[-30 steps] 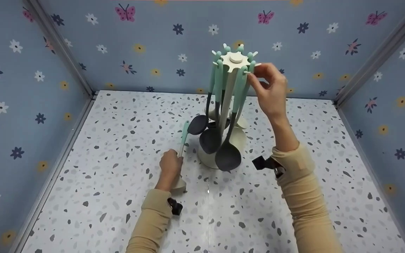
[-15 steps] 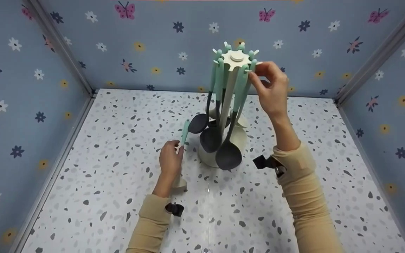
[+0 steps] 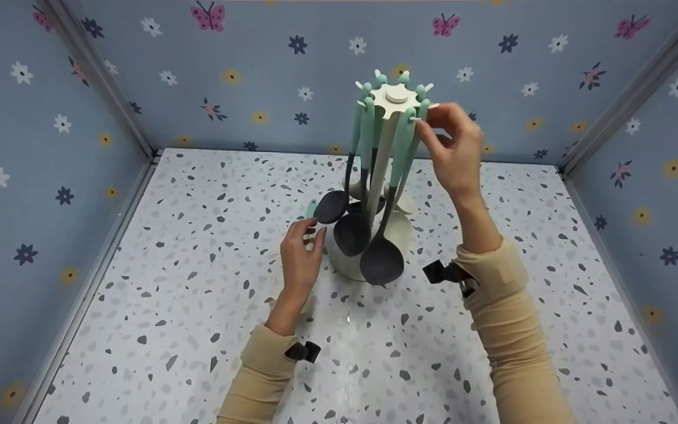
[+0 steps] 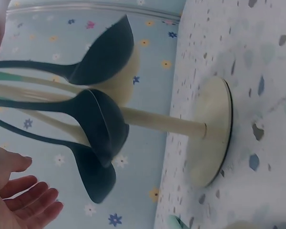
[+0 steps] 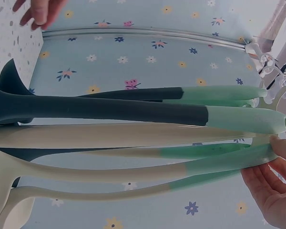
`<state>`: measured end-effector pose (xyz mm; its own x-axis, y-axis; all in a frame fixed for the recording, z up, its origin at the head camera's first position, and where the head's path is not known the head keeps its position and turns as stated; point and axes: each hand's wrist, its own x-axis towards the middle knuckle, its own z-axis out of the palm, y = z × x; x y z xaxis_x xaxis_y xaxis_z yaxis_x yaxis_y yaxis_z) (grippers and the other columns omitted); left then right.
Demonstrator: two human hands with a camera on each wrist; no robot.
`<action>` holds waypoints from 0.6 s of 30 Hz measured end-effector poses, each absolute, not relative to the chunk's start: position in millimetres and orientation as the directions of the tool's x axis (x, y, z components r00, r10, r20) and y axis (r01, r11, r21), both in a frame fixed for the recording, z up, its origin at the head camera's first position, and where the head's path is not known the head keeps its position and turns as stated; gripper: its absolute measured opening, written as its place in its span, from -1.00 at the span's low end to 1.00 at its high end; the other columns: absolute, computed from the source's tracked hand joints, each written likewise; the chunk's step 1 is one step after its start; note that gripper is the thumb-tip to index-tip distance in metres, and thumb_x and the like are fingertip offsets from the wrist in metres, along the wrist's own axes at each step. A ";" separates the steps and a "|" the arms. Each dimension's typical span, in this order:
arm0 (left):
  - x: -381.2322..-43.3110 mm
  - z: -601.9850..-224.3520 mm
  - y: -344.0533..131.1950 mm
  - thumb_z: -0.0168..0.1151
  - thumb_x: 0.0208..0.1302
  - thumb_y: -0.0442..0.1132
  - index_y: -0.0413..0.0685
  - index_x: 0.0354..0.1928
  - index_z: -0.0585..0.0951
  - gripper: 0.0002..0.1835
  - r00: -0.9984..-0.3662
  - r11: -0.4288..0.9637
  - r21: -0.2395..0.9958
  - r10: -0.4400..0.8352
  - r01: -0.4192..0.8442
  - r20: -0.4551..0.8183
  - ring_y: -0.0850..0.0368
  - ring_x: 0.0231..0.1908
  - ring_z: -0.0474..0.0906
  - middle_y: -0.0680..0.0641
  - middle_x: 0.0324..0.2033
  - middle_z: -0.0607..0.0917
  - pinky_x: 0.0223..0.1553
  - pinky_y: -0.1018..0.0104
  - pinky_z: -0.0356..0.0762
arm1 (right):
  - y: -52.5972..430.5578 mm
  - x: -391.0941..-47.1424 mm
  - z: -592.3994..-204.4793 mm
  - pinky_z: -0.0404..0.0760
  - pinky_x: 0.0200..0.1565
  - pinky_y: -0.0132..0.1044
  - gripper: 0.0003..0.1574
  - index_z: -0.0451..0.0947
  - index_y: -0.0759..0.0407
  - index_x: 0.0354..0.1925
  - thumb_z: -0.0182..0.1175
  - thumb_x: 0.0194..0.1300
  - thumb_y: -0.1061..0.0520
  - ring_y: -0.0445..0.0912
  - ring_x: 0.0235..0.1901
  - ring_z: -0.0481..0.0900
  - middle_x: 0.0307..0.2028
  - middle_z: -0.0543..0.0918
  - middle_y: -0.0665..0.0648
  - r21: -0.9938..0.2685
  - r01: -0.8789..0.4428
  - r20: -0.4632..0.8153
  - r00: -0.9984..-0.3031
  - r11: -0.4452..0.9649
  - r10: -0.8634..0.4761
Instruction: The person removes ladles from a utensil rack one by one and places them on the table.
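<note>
A cream utensil rack [image 3: 396,94] stands upright, with several mint-handled utensils hanging from its hooks, dark ladle-shaped heads such as this ladle [image 3: 382,262] among them. My right hand [image 3: 457,156] pinches the top of a hanging cream utensil [image 5: 229,158] by its mint handle, right at the hook. My left hand [image 3: 301,256] is empty, its fingers loosely spread beside a dark rounded head [image 3: 331,207]; the left wrist view shows the hand [image 4: 19,195] apart from the dark heads. Another utensil [image 3: 311,209] lies on the table, mostly hidden behind my left hand and forearm.
The rack's round base [image 4: 209,138] sits on a speckled white table [image 3: 198,282]. Blue flowered panels [image 3: 245,76] wall in the back and both sides, with grey metal strips at the corners.
My left hand has let go of the utensil lying on the table and moved forward and right, toward the hanging heads. My right hand stays at the rack's top.
</note>
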<state>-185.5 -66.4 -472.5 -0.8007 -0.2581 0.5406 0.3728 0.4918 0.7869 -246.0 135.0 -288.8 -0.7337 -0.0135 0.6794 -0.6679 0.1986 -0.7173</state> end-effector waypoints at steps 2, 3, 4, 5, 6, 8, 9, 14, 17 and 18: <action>-186.6 -468.1 -61.7 0.20 0.14 -0.31 -0.31 -0.19 0.55 -0.77 -0.782 0.463 0.784 -0.259 0.414 0.566 0.04 -0.28 0.53 -0.18 -0.30 0.58 -0.35 0.28 0.51 | 132.4 -239.9 -283.5 0.56 -0.23 -0.26 -0.85 0.48 0.40 -0.27 0.15 0.14 0.34 -0.04 -0.32 0.54 -0.36 0.56 0.14 -0.745 -0.637 0.649 -0.761 0.196 -0.007; -187.5 -466.5 -59.5 0.20 0.13 -0.31 -0.32 -0.17 0.54 -0.75 -0.775 0.447 0.782 -0.258 0.434 0.577 0.04 -0.27 0.53 -0.18 -0.30 0.58 -0.34 0.26 0.50 | 130.9 -236.6 -280.6 0.56 -0.22 -0.27 -0.86 0.48 0.40 -0.27 0.15 0.14 0.35 -0.05 -0.31 0.54 -0.35 0.56 0.16 -0.757 -0.623 0.634 -0.773 0.197 -0.004; -188.7 -464.7 -56.8 0.21 0.13 -0.29 -0.32 -0.15 0.54 -0.74 -0.771 0.436 0.781 -0.256 0.446 0.583 0.05 -0.26 0.52 -0.18 -0.29 0.58 -0.34 0.24 0.50 | 129.9 -233.5 -277.6 0.56 -0.21 -0.27 -0.86 0.48 0.40 -0.28 0.15 0.13 0.36 -0.04 -0.31 0.54 -0.35 0.55 0.18 -0.770 -0.607 0.619 -0.785 0.195 0.000; -189.7 -462.9 -54.1 0.21 0.13 -0.28 -0.32 -0.14 0.54 -0.72 -0.769 0.428 0.780 -0.253 0.456 0.588 0.05 -0.25 0.52 -0.17 -0.29 0.58 -0.33 0.23 0.49 | 129.0 -230.7 -275.1 0.55 -0.20 -0.27 -0.87 0.48 0.40 -0.28 0.14 0.13 0.37 -0.05 -0.31 0.53 -0.35 0.55 0.19 -0.780 -0.595 0.607 -0.795 0.195 0.004; -190.6 -460.8 -51.4 0.21 0.14 -0.27 -0.32 -0.14 0.53 -0.71 -0.766 0.425 0.778 -0.249 0.464 0.593 0.07 -0.25 0.51 -0.17 -0.28 0.58 -0.32 0.22 0.49 | 128.6 -229.7 -274.1 0.55 -0.20 -0.27 -0.87 0.47 0.40 -0.28 0.14 0.13 0.37 -0.05 -0.31 0.53 -0.35 0.55 0.19 -0.781 -0.594 0.606 -0.795 0.195 0.005; -192.8 -457.2 -46.2 0.21 0.13 -0.25 -0.32 -0.13 0.53 -0.69 -0.760 0.414 0.771 -0.239 0.483 0.604 0.08 -0.25 0.51 -0.17 -0.28 0.58 -0.31 0.19 0.49 | 128.0 -228.8 -273.2 0.55 -0.20 -0.27 -0.87 0.47 0.41 -0.29 0.14 0.13 0.37 -0.05 -0.31 0.53 -0.36 0.55 0.19 -0.782 -0.593 0.605 -0.797 0.192 0.005; -194.1 -455.4 -43.6 0.21 0.13 -0.24 -0.32 -0.13 0.53 -0.69 -0.756 0.406 0.768 -0.232 0.496 0.611 0.06 -0.25 0.51 -0.17 -0.28 0.57 -0.30 0.19 0.49 | 127.9 -228.8 -273.1 0.55 -0.20 -0.27 -0.87 0.47 0.41 -0.29 0.14 0.13 0.38 -0.04 -0.31 0.53 -0.36 0.55 0.19 -0.782 -0.593 0.605 -0.796 0.191 0.005; -202.0 -445.2 -30.6 0.21 0.13 -0.25 -0.33 -0.13 0.51 -0.69 -0.735 0.366 0.746 -0.202 0.557 0.647 -0.05 -0.26 0.52 -0.19 -0.29 0.55 -0.26 0.18 0.51 | 128.5 -230.5 -274.6 0.56 -0.21 -0.26 -0.86 0.46 0.44 -0.28 0.14 0.13 0.38 -0.04 -0.32 0.54 -0.36 0.55 0.19 -0.764 -0.614 0.626 -0.780 0.200 -0.003; -207.1 -439.4 -23.8 0.21 0.14 -0.25 -0.32 -0.13 0.51 -0.69 -0.725 0.368 0.734 -0.192 0.572 0.661 0.02 -0.26 0.52 -0.18 -0.30 0.54 -0.25 0.27 0.51 | 128.9 -231.0 -275.7 0.56 -0.22 -0.26 -0.85 0.46 0.46 -0.28 0.13 0.14 0.37 -0.03 -0.32 0.54 -0.36 0.56 0.18 -0.740 -0.637 0.650 -0.760 0.215 -0.012; -208.6 -437.6 -21.8 0.21 0.14 -0.26 -0.32 -0.13 0.51 -0.69 -0.722 0.371 0.729 -0.189 0.575 0.666 0.04 -0.27 0.52 -0.18 -0.30 0.54 -0.25 0.29 0.51 | 128.9 -231.1 -275.9 0.56 -0.23 -0.26 -0.85 0.46 0.45 -0.28 0.13 0.14 0.36 -0.03 -0.32 0.54 -0.37 0.56 0.16 -0.737 -0.640 0.654 -0.757 0.215 -0.011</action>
